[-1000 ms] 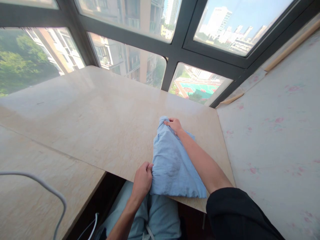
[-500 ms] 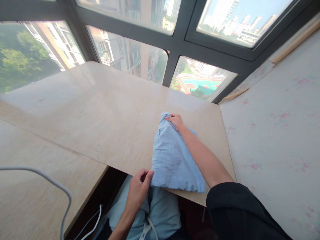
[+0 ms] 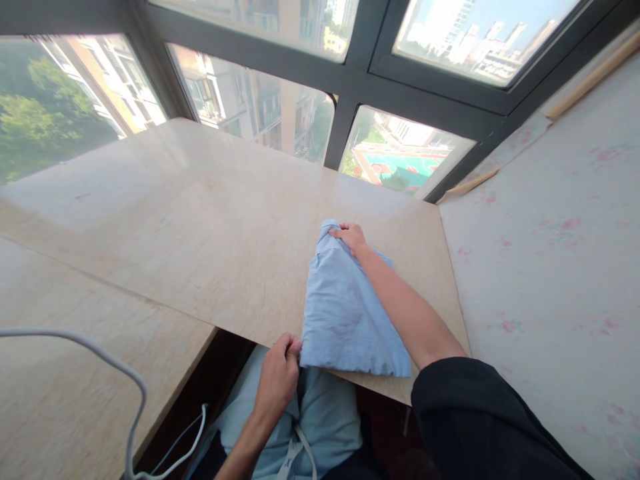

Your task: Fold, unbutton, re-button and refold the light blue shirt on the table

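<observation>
A light blue folded shirt [image 3: 350,313] lies on the beige tabletop, narrow at its far end and wide at the near edge, which reaches the table's front edge. My right hand [image 3: 350,237] is closed on the narrow, collar-like far end, fingers partly under the fabric. At the near left corner my left hand [image 3: 280,370] pinches the fabric between thumb and fingers. My right forearm crosses over the shirt's right side and hides part of it.
The beige tabletop [image 3: 215,220] runs to dark-framed windows [image 3: 345,87]. A flower-patterned wall [image 3: 545,267] stands on the right. At left a lower surface carries a white cable [image 3: 135,387]. Below the front edge are my legs in light blue trousers [image 3: 330,413].
My left hand has closed its thumb and fingers on the shirt's near left corner and shifted slightly left. The right hand has stayed at the far end.
</observation>
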Demonstrator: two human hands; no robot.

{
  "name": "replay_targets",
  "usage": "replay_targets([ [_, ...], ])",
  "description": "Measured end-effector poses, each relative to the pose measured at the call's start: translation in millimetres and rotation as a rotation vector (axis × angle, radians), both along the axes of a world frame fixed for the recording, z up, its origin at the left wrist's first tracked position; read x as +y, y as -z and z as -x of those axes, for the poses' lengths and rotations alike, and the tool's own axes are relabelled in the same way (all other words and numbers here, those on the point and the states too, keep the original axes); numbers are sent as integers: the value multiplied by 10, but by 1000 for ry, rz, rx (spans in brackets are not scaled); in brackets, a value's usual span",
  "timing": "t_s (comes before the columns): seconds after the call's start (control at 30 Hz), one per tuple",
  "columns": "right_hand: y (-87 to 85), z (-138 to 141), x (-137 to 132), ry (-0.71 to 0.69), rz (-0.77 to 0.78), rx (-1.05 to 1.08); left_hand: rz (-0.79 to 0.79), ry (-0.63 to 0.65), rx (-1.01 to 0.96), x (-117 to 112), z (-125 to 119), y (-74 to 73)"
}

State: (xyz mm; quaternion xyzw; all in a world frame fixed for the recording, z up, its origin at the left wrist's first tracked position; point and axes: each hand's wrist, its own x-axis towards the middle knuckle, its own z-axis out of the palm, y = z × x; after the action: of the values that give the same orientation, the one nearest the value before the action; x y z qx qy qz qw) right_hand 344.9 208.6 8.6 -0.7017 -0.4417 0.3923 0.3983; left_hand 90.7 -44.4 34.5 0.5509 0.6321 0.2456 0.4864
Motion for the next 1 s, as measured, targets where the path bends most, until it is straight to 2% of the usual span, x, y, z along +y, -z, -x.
replay_targets([
  [0.1,-51,-42,-19,-43,-35,-45,11,-18,-29,-55,41,44],
  [0.17,-109,-100,-31,-141,-76,-124,58,-64,-80,-97,57,71],
  [0.27,-207,-223,-25,-324,-90,-222,188,-154,-245,-134,77,100],
  [0.37,-280,-362,6,-381,-26,-269,379,-203,-419,-110,101,118],
  [0.43,-312,-451,17,-378,-2,-295,508,-167,-488,-71,115,124],
  [0.5,-337,-531,6,-378,3,-298,574,-88,-512,-29,118,119],
  [0.63,-392,-659,-81,-367,23,-309,534,29,-463,23,89,85],
  [0.83,-405,-788,-228,-499,86,-226,457,18,-414,22,135,114],
  [1.0,-311,-819,-245,-482,42,-193,421,65,-387,38,286,116],
])
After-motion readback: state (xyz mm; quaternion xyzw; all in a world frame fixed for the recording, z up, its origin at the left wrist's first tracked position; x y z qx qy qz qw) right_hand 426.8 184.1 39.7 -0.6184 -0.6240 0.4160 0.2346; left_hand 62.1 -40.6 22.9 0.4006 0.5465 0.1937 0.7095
